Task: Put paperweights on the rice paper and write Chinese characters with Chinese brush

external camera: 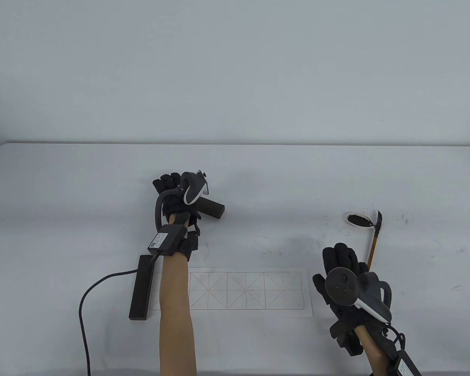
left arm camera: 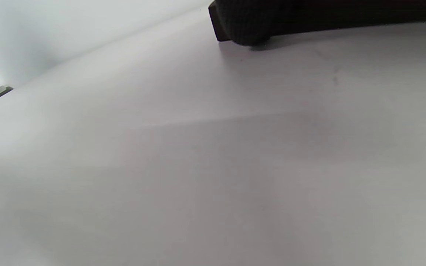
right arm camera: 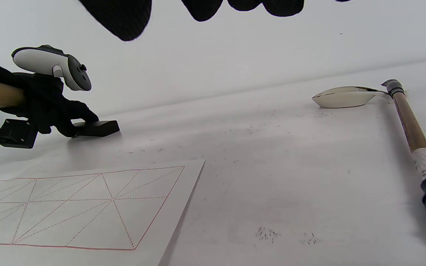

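My left hand (external camera: 176, 192) reaches past the far side of the rice paper (external camera: 250, 291) and grips one end of a dark bar paperweight (external camera: 212, 210) that lies on the table. The right wrist view shows its fingers (right arm camera: 59, 118) curled over that paperweight (right arm camera: 96, 128). A second dark paperweight (external camera: 142, 288) lies along the paper's left edge. My right hand (external camera: 338, 262) hovers just right of the paper, fingers relaxed and holding nothing. The brush (external camera: 373, 244) lies beyond it, its tip at the small ink dish (external camera: 358, 219).
The white table (external camera: 62, 203) carries ink specks around the dish. A black cable (external camera: 84, 313) runs from my left wrist off the front edge. In the right wrist view, the brush (right arm camera: 412, 136) lies at the far right and the gridded paper (right arm camera: 87, 207) at the lower left.
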The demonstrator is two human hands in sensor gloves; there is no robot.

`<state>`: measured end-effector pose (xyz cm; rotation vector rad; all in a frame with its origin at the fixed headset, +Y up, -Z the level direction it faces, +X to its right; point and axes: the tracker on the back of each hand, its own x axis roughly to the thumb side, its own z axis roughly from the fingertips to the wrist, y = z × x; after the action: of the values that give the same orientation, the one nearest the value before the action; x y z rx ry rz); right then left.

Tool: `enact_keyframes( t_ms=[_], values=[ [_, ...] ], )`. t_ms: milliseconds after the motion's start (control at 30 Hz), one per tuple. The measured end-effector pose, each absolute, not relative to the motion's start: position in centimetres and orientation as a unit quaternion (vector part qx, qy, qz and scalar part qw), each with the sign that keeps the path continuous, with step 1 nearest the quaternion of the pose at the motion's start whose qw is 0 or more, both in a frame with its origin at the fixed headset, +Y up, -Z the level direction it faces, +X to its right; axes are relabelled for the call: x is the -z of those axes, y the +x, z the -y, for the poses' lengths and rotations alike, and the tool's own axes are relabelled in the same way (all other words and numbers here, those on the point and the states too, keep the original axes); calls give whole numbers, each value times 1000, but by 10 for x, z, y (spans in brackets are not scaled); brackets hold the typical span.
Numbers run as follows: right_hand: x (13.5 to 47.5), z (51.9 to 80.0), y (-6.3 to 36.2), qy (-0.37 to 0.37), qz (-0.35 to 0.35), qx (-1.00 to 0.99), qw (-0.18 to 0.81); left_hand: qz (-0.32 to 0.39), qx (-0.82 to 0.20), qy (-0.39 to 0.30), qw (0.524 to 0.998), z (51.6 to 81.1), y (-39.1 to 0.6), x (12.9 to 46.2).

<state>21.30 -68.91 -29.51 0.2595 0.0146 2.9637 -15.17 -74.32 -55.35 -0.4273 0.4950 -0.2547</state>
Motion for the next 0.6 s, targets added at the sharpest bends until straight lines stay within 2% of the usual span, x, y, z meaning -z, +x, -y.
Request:
enact_keyframes(
  t_ms=[400,600],
  values=[
    [294,688,212,91,-1,-992,82,-210,161,-181,947,740,-151,552],
    [294,689,211,94,2,-992,79,-162,146,-142,966,724,-154,537]
  ],
)
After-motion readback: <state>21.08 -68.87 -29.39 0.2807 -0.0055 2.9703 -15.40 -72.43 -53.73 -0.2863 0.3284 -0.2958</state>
